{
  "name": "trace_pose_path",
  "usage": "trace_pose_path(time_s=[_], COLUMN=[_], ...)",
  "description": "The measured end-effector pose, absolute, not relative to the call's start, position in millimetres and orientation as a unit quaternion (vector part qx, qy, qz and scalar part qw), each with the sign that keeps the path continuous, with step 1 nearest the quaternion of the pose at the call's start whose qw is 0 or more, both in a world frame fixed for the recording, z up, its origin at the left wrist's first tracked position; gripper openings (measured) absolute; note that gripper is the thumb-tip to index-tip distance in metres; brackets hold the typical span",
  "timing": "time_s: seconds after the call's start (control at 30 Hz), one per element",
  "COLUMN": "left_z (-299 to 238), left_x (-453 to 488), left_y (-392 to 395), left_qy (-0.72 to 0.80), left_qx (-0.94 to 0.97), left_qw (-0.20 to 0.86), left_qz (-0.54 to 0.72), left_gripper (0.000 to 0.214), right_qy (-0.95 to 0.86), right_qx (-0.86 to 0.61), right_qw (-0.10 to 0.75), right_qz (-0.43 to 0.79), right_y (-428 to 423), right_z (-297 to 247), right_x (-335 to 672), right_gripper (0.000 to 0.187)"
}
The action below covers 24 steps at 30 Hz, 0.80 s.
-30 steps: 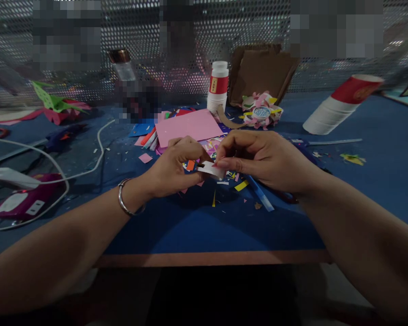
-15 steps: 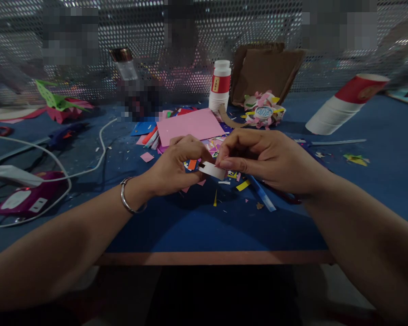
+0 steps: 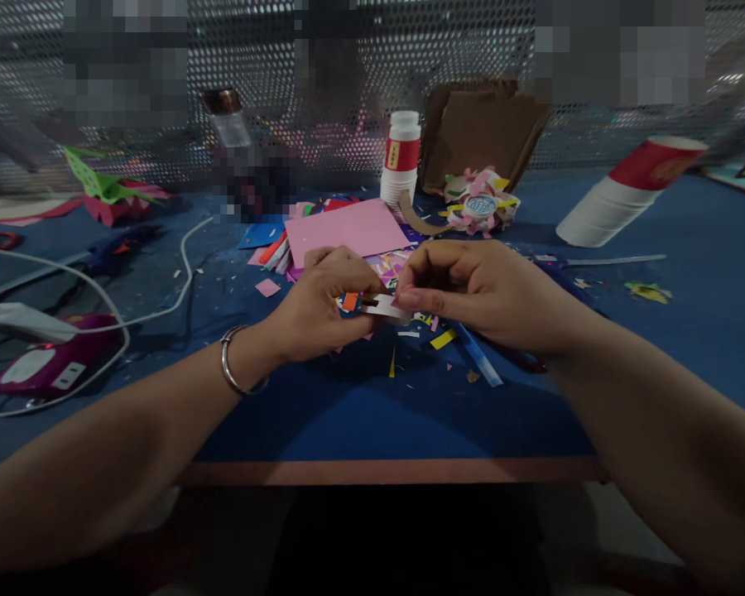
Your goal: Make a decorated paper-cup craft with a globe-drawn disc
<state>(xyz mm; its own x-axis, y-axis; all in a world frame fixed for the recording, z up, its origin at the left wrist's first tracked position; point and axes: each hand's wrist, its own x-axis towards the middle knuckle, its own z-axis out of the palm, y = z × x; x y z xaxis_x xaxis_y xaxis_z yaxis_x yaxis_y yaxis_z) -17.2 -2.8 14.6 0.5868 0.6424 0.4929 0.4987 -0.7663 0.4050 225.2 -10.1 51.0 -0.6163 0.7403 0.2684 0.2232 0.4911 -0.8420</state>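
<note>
Over the paper scraps at the middle of the table, my two hands meet at a curved white strip [image 3: 386, 307]. It is narrow, with a brown patch at its left end; its exact kind I cannot make out. My left hand [image 3: 330, 302] grips the left end between thumb and fingers, and part of the strip is hidden there. Thumb and fingertips of my right hand [image 3: 472, 285] pinch the other end. Just beyond my fingers lies a pink paper sheet [image 3: 348, 230]. A blue stick-like piece [image 3: 479, 356] lies under my right hand.
Stacked paper cups [image 3: 401, 157] stand at the back, beside a cardboard piece [image 3: 478, 136] and a paper-decorated round object [image 3: 479, 203]. Another cup stack [image 3: 627, 194] leans at right. At left are a white cable [image 3: 189, 257], a purple power strip [image 3: 43, 360] and a glue gun [image 3: 121, 247].
The white strip has tilted slightly between my fingers, and more of its brown inner side shows. Both hands keep nearly the same place.
</note>
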Motion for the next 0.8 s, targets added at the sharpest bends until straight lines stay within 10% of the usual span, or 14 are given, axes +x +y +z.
trace_pose_path(time_s=[0.8], left_z=[15.7], left_x=[-15.6], left_y=[-2.4], left_qy=[0.343], left_qx=[0.864], left_qw=[0.164], left_qz=[0.330], left_gripper=[0.011], right_qy=[-0.797], right_qx=[-0.304], right_qw=[0.347], right_qz=[0.390], right_y=[-12.8], right_z=[44.7], right_x=[221.8], right_gripper=[0.022])
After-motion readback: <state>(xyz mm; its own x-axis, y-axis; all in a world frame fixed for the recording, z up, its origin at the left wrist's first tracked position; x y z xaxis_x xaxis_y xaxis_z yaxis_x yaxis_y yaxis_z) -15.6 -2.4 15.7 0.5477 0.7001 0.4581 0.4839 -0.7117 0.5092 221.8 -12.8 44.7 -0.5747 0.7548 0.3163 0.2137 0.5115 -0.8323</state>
